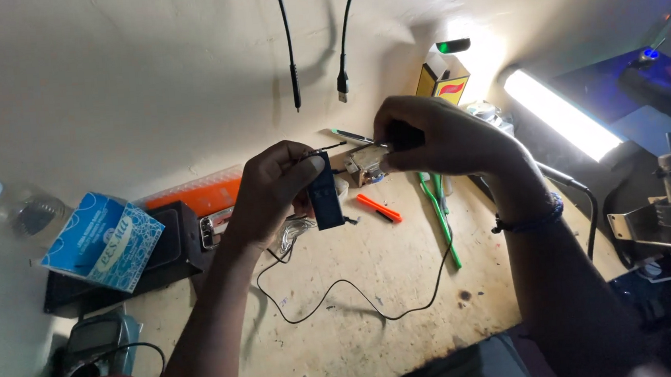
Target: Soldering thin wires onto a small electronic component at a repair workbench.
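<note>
Left hand (pixel 272 189) grip clenches a flat black battery block (pixel 324 200); right hand (pixel 427 137) grip pinches a thin black wire (pixel 332 146) at 12 o'clock. Best to hold both steady above the table (pixel 378 321).

We cannot see most of the small black part (pixel 404 137) that the right hand (pixel 435 137) holds, because the fingers cover it. The left hand (pixel 272 189) hides the upper side of the dark flat battery (pixel 324 197). The clear bottle (pixel 2 208) is cut by the left edge, and the meter with red leads (pixel 93 351) by the bottom edge. The metal clamp (pixel 665 218) at the right is too dark to tell well. The two hanging cables (pixel 316 38) leave the picture at the top.
</note>
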